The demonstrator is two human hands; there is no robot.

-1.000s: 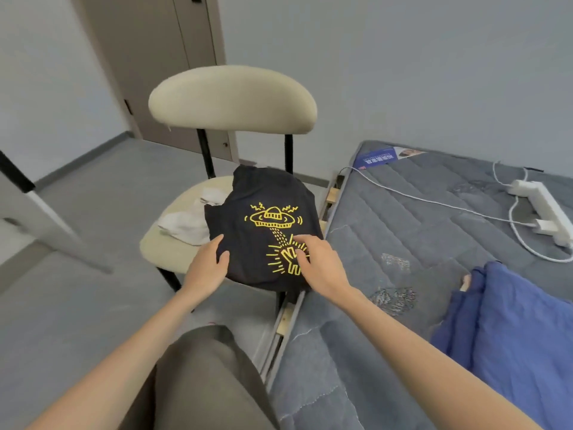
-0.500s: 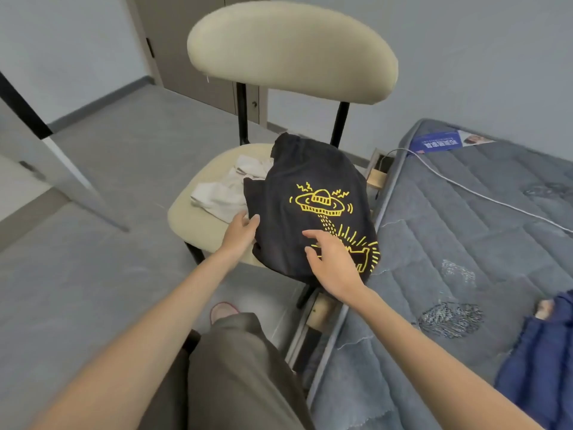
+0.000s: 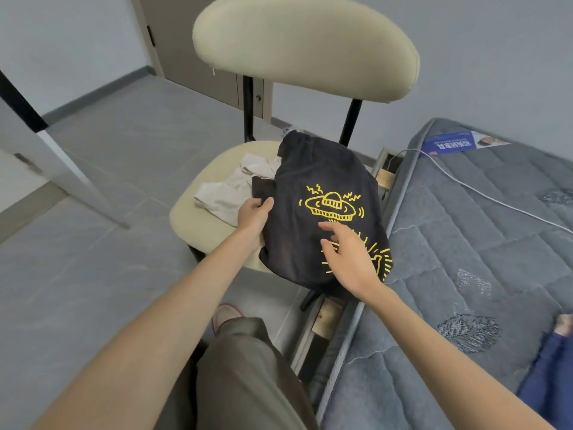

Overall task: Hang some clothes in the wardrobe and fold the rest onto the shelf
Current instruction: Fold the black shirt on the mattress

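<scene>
1. The black T-shirt lies folded into a long bundle on the chair. Its long axis runs from under the right hand away towards the chair's black back posts.
2. The yellow flying-saucer print faces up, with the saucer on the far side of the right hand. The bundle's near end droops over the seat's front edge.
3. The left hand grips the shirt's left edge, thumb on top and fingers curled round the fabric.
4. The right hand is spread wide with relaxed fingers over the lower part of the print. I cannot tell whether it touches the cloth.
5. A crumpled cream garment sits on the seat just beyond the left hand, partly under the shirt.
6. To the right of the right hand is a grey quilted mattress, with a white cable across it and a blue label at its far corner.
7. A blue cloth lies at the mattress's near right edge.
8. The grey tiled floor, pale walls and a grey door lie beyond the hands.
</scene>
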